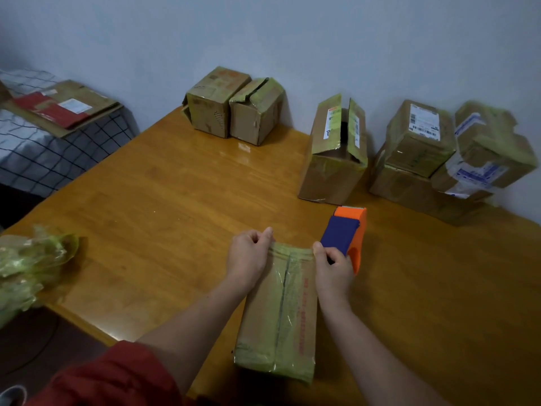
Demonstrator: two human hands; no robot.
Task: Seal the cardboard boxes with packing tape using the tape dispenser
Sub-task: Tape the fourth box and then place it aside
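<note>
Since the tape (pixel 288 254) must fold over the far edge to keep the flaps shut, I have both hands at that end of the cardboard box (pixel 281 315), which lies lengthwise on the desk (pixel 175 200) near me. My left hand (pixel 248 256) and right hand (pixel 333 266) each pinch a far corner with curled fingers. The tape dispenser (pixel 348 230) rests just beside the right, handy for the next strip.

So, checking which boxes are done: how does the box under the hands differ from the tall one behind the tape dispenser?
The near box lies flat, its seam taped; the tall box stands upright, top flaps open. The left hand grips the near box's far end; no hand touches the tall box. Both are brown cardboard with greenish tape.
</note>
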